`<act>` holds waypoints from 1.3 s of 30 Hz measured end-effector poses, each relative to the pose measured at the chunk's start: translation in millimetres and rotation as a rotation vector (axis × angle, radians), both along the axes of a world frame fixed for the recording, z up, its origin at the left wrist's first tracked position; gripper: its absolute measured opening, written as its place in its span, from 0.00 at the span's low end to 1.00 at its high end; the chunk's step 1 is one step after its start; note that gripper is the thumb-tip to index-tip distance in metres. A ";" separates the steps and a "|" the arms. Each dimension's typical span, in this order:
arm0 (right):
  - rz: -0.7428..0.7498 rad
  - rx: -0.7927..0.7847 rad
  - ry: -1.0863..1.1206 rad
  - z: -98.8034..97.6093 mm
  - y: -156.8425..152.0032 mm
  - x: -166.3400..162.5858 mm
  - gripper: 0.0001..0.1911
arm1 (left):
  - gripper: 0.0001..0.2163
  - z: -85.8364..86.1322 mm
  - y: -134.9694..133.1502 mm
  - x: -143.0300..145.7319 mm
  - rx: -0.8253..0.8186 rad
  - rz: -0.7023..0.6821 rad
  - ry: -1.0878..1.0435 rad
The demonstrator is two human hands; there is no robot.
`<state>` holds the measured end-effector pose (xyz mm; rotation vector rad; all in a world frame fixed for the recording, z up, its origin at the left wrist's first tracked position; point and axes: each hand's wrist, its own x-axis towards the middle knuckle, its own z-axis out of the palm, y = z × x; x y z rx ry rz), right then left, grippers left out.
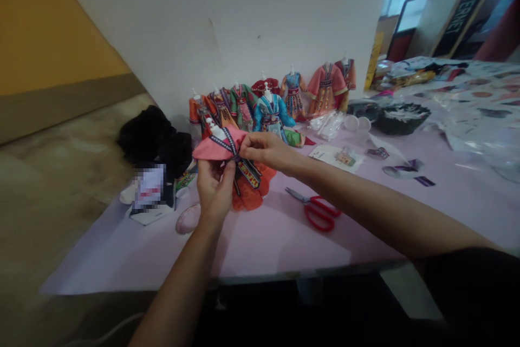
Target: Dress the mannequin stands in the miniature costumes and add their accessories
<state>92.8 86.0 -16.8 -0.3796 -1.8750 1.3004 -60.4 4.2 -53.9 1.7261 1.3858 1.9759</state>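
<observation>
A headless doll in a pink and orange robe (248, 200) is held tilted over the table, its white neck peg at the upper left. My left hand (215, 187) grips it at the waist from below, thumb in front on the dark sash. At the chest, my right hand (264, 149) pinches the doll's right-hand side of the robe by the patterned collar trim (232, 140); its fingertips are partly hidden. A patterned ribbon (248, 172) hangs from the waist over the orange skirt.
Red-handled scissors (320, 214) lie right of the doll. Several dressed dolls (270, 111) stand along the wall. A black cloth heap (150, 138) is at left, ribbon scraps (410, 169) and a dark basket (402, 119) at right, on the pink tabletop (284, 249).
</observation>
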 end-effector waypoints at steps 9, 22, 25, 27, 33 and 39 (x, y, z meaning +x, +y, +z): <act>-0.017 0.091 0.010 -2.0 4.6 -2.0 0.05 | 0.24 0.1 -0.1 -4.2 0.005 -0.019 0.043; 0.067 0.240 0.085 -8.0 27.0 -8.2 0.07 | 0.22 -3.2 5.2 -14.2 0.038 -0.036 -0.082; 0.134 0.241 0.124 -9.1 31.4 -7.9 0.08 | 0.21 -5.4 7.0 -17.0 0.035 -0.023 -0.085; 0.160 0.238 0.131 -10.3 34.0 -7.4 0.08 | 0.22 -7.1 8.7 -18.8 0.044 -0.012 -0.077; 0.179 0.226 0.157 -15.3 40.9 -9.2 0.05 | 0.22 -9.6 10.5 -22.6 0.035 -0.003 -0.078; 0.170 0.195 0.182 -15.8 41.1 -14.0 0.05 | 0.21 -8.2 10.4 -21.7 0.033 -0.021 -0.081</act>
